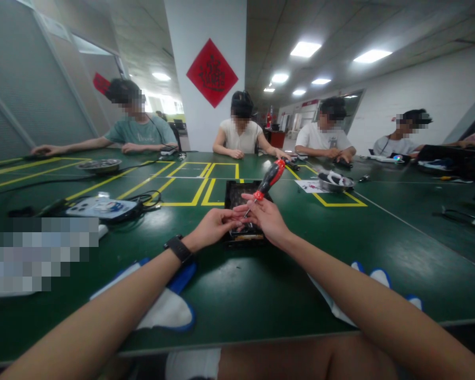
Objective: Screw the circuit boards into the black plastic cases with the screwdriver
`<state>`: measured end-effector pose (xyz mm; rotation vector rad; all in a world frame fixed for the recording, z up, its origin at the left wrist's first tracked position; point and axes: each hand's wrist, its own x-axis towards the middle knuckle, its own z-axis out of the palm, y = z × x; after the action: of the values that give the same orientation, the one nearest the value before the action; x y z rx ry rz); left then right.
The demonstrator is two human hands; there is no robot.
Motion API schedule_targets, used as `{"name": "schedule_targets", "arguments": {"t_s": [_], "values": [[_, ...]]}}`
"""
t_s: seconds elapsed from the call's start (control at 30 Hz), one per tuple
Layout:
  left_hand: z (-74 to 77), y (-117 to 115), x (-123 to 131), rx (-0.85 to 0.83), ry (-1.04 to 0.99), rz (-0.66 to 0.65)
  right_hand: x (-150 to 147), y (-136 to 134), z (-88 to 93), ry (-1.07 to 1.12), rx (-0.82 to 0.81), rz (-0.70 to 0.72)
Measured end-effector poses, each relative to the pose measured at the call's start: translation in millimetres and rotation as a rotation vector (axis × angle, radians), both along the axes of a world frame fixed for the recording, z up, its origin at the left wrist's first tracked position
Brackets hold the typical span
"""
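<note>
The screwdriver (269, 179) (red and black handle, tilted up and away) sits in my right hand (267, 219), fingers closed around its lower end. My left hand (214, 227) meets its tip, fingers bunched tight; I cannot tell whether they pinch anything. Both hover over a black tray (234, 194) on the green table (261, 285), with gloves (170, 306) under my forearms.

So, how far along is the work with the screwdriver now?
Done: nothing visibly finished. In hand: the right hand holds the red screwdriver, its tip by the left hand, over the black tray. Left: unclear; the tray's contents are too small to read.
</note>
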<state>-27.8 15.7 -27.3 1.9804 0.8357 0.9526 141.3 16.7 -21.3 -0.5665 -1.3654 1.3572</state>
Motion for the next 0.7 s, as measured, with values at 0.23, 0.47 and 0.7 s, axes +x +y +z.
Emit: {"name": "schedule_targets", "arguments": {"t_s": [0.23, 0.47, 0.7], "values": [[-1.0, 6.0, -5.0, -0.022, -0.006, 0.023, -1.9, -6.3, 1.4, 0.155, 0.015, 0.063], [-0.1, 3.2, -3.3, 0.031, 0.005, 0.036, -0.1, -7.8, 0.8, 0.193, 0.085, 0.023], [-1.3, -1.2, -0.6, 0.04, -0.026, 0.12, -0.4, -8.5, 5.8, 0.122, 0.136, -0.046]]}}
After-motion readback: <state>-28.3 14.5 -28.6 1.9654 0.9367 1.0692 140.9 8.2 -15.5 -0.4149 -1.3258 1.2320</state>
